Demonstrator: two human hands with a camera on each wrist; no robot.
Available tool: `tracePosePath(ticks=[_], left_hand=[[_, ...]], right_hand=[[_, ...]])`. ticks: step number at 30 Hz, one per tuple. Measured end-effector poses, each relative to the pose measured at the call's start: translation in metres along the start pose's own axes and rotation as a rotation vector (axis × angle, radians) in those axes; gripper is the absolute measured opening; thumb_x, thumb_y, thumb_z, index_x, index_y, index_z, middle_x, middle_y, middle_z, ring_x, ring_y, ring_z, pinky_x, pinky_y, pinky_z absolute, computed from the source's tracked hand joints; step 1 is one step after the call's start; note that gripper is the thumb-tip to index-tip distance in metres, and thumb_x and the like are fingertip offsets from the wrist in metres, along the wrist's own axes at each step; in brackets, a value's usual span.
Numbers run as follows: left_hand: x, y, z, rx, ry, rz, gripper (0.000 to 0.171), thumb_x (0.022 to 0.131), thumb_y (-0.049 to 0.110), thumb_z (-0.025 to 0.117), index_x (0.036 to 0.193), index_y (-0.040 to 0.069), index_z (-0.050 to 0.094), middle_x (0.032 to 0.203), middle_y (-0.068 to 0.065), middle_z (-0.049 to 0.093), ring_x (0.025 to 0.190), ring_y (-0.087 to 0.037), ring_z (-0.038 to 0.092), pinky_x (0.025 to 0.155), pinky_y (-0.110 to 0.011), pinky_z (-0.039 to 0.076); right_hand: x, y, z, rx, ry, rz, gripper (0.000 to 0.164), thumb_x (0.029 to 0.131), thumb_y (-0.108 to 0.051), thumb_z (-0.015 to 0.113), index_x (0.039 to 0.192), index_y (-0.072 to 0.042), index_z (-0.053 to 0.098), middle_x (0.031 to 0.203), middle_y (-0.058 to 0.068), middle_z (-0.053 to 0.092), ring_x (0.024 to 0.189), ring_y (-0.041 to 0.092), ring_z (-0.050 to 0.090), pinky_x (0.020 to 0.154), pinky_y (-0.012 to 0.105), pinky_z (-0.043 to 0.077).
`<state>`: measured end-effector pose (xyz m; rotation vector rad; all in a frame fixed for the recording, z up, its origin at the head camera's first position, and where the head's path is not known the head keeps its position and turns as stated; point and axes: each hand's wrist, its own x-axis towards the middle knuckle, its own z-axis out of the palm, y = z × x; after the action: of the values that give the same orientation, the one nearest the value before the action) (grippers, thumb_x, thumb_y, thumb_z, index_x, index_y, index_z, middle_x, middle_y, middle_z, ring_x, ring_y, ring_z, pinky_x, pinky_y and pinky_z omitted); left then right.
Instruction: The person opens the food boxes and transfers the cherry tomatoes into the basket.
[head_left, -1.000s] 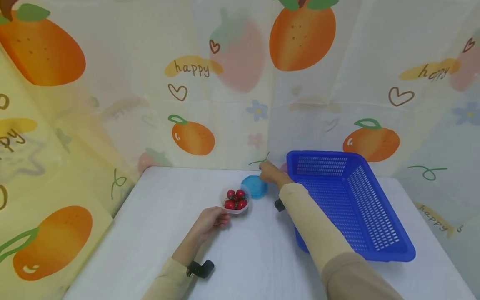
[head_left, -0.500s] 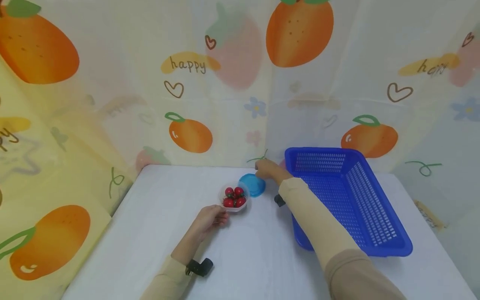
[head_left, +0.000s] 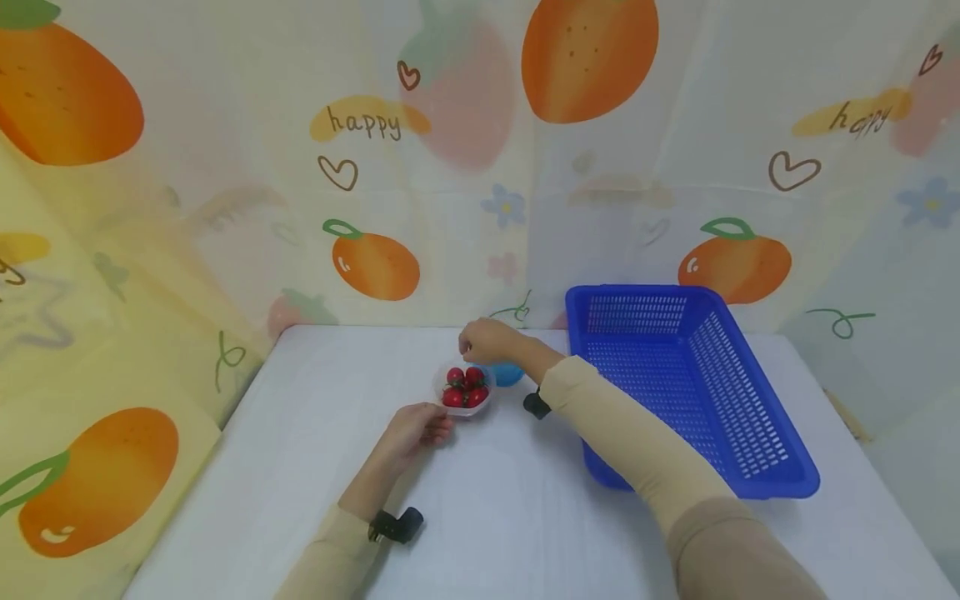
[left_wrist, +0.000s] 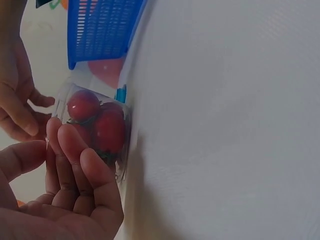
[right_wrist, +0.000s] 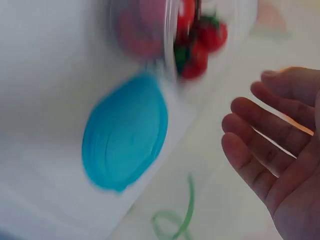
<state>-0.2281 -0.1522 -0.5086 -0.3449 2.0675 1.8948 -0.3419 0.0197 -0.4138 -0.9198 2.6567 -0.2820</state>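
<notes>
Cherry tomatoes (head_left: 465, 388) with green stems fill a small clear plastic container (head_left: 469, 412) on the white table. My left hand (head_left: 412, 431) pinches the container's near left rim between thumb and index finger, its other fingers loosely bent beside the wall. Over the far side of the container hovers my right hand (head_left: 491, 340); in the right wrist view its fingers (right_wrist: 260, 130) are parted and lightly bent around nothing. Behind the container, partly covered by the right hand in the head view, lies a flat blue lid (right_wrist: 125, 132).
A large blue plastic basket (head_left: 772, 493) with slotted walls stands on the right of the table (head_left: 322, 375), under and beside the right forearm. A fruit-printed cloth (head_left: 450, 250) hangs right behind the table's back edge.
My right hand has moved left, from beside the lid to over the container's far edge. My left hand keeps its place at the rim. The head view has tilted slightly.
</notes>
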Motion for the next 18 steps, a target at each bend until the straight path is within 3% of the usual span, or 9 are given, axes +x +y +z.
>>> tracePosePath(ticks=[7, 18], left_hand=[[-0.002, -0.001, 0.0, -0.015, -0.02, 0.011, 0.029, 0.096, 0.016, 0.052, 0.108, -0.008, 0.062, 0.083, -0.007, 0.069, 0.074, -0.014, 0.064, 0.071, -0.023, 0.053], [-0.004, 0.001, 0.0, -0.02, 0.005, 0.031, 0.029, 0.096, 0.014, 0.051, 0.109, -0.011, 0.06, 0.083, -0.007, 0.068, 0.073, -0.014, 0.064, 0.07, -0.025, 0.053]], right_hand=[[0.0, -0.026, 0.015, -0.127, -0.044, -0.034, 0.025, 0.094, -0.02, 0.06, 0.115, -0.013, 0.07, 0.115, 0.003, 0.069, 0.104, 0.018, 0.06, 0.099, 0.032, 0.049], [-0.001, -0.04, 0.02, -0.095, -0.059, 0.001, 0.031, 0.094, -0.021, 0.062, 0.123, -0.013, 0.066, 0.117, 0.002, 0.067, 0.103, 0.015, 0.06, 0.097, 0.031, 0.051]])
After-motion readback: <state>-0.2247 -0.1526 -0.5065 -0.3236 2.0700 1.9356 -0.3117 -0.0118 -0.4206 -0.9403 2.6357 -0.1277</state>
